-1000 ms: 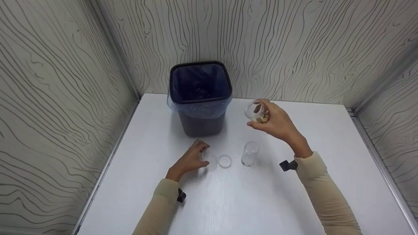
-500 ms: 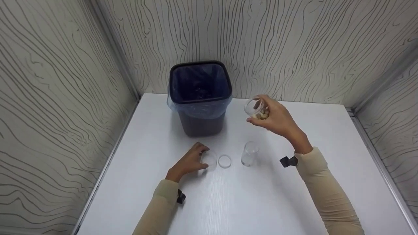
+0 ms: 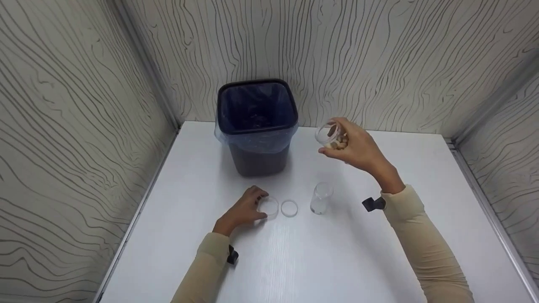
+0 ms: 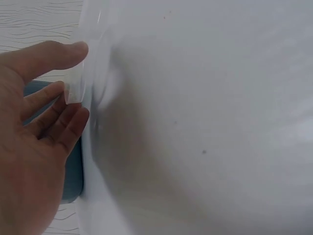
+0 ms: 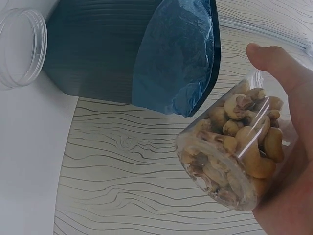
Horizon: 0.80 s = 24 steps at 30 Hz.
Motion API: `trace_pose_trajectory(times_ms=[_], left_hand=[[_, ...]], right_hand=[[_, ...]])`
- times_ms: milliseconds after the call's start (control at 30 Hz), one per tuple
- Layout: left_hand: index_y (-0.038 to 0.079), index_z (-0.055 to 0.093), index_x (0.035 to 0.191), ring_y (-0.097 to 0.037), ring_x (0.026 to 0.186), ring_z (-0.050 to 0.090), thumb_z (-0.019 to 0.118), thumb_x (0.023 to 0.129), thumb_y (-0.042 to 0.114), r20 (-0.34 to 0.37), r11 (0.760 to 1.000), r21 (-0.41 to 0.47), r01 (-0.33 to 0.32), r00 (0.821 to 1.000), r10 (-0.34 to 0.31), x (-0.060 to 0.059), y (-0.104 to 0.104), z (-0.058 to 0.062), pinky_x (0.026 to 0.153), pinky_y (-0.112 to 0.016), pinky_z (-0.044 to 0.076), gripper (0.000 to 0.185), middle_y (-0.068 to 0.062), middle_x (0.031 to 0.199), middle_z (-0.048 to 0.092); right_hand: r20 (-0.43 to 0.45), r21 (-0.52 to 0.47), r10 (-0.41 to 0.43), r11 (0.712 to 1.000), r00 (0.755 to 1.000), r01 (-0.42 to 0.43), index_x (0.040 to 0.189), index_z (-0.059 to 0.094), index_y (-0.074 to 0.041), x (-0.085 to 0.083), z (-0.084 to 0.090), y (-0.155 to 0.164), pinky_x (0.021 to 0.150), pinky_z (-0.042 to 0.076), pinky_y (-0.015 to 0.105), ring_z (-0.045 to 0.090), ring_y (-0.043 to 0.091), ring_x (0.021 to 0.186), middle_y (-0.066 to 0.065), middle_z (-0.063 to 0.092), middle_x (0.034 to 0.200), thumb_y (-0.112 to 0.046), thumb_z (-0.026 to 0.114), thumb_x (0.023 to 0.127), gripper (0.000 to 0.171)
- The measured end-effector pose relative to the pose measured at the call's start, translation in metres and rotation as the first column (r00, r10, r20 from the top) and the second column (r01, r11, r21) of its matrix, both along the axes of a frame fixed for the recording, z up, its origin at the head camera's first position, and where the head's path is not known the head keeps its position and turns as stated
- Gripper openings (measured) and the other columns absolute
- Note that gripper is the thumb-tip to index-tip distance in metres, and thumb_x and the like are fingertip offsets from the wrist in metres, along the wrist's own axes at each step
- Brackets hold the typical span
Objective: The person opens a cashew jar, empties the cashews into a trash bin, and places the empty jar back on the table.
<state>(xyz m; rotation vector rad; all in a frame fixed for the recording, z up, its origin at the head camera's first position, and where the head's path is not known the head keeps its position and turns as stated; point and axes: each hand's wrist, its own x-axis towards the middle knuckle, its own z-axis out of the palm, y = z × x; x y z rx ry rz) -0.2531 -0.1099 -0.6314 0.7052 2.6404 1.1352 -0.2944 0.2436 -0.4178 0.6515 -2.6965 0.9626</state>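
1. Head view: the right hand (image 3: pixel 358 149) holds a clear jar of cashews (image 3: pixel 330 136) tipped on its side in the air, fingers clamped round it, just right of the lined bin (image 3: pixel 257 126). The left hand (image 3: pixel 244 209) rests on the desk (image 3: pixel 294 261), fingers curled on a small clear lid (image 3: pixel 269 206); a second lid (image 3: pixel 289 208) and an empty jar (image 3: pixel 321 198) lie beyond those fingertips.

2. Left wrist view: fingers (image 4: pixel 54 54) slightly apart, touching the lid's blurred edge.

3. Right wrist view: the jar's mouth (image 5: pixel 215 171) points toward the bin; judged mid-carry, next needs the mouth over the rim and tilted further.
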Motion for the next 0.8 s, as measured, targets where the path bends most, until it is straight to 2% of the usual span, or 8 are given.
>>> trace_pose_trajectory(times_ms=[167,367,800], left_hand=[[-0.002,0.062,0.137,-0.027,0.117,0.058,0.083,0.083,0.008,-0.002,1.0,0.025,-0.002,1.0,0.002,0.0,0.0005,-0.0022,0.105,-0.044,0.053,0.059,-0.014,0.13,0.058],[-0.003,0.062,0.137,-0.025,0.116,0.056,0.082,0.081,0.007,-0.021,1.0,0.001,-0.015,1.0,0.015,-0.0016,0.0011,-0.0055,0.105,-0.043,0.052,0.06,-0.014,0.131,0.059],[-0.003,0.059,0.144,-0.033,0.136,0.049,0.076,0.085,0.006,-0.006,0.999,-0.037,-0.019,1.0,0.019,0.0008,0.0024,-0.004,0.12,-0.05,0.045,0.063,-0.016,0.141,0.056]], right_hand=[[-0.006,0.007,-0.004,1.0,1.0,0.004,0.148,0.054,-0.013,-0.0017,0.0028,0.001,0.098,0.058,0.059,0.067,0.035,0.118,0.015,0.066,0.135,-0.042,0.091,0.085,0.078],[-0.016,0.004,-0.002,1.0,1.0,0.002,0.148,0.055,-0.012,-0.0034,0.0045,0.0019,0.098,0.058,0.059,0.067,0.035,0.118,0.015,0.067,0.135,-0.042,0.092,0.085,0.079],[-0.021,0.014,-0.014,1.0,1.0,0.015,0.148,0.055,-0.012,-0.0067,0.0088,0.0025,0.098,0.057,0.059,0.066,0.035,0.117,0.016,0.067,0.133,-0.042,0.091,0.085,0.079]])
